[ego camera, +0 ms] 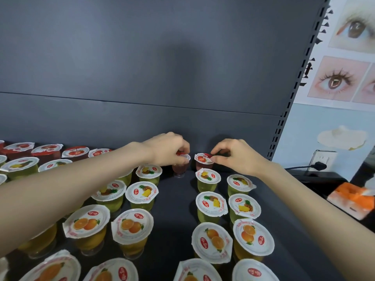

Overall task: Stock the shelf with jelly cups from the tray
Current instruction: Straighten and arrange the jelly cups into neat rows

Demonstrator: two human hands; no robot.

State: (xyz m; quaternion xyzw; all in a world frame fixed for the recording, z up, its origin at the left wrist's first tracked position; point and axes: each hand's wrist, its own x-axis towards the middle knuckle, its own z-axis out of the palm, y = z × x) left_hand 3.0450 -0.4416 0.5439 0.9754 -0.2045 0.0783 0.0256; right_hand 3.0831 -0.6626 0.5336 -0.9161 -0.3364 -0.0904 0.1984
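Two red strawberry jelly cups stand at the back of the dark shelf (174, 216), close to the back panel. My left hand (168, 149) grips the left strawberry cup (180, 169) by its lid rim. My right hand (233, 155) pinches the lid edge of the right strawberry cup (203, 161). In front of them stand rows of pineapple cups (208, 179) and, nearest me, orange cups (132, 226). More strawberry cups (75, 152) line the back row at the left. No tray is in view.
The shelf's back panel (142, 67) rises behind the cups. A slotted upright (284, 122) marks the shelf's right end. Beyond it are a wall socket with a plug (320, 162), posters and an orange pack (349, 199). A bare lane of shelf runs between the cup columns.
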